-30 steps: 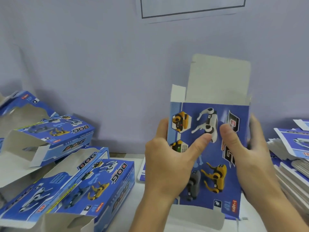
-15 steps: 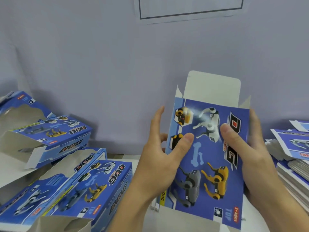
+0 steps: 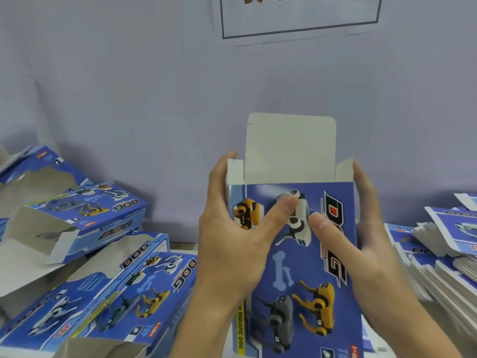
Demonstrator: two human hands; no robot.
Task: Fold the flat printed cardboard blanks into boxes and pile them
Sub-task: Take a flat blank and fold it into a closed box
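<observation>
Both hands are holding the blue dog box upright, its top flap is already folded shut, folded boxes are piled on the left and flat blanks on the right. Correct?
Not quite. In the head view the top flap stands open above the box. The rest holds: left hand and right hand hold it upright, folded boxes left, flat blanks right.

Box (image 3: 304, 254): cardboard, outer face printed blue with slight sheen; inner flaps bare matt grey. Wall (image 3: 129, 86): smooth, matt, pale lilac. Flat blanks (image 3: 438, 254): same card.
</observation>
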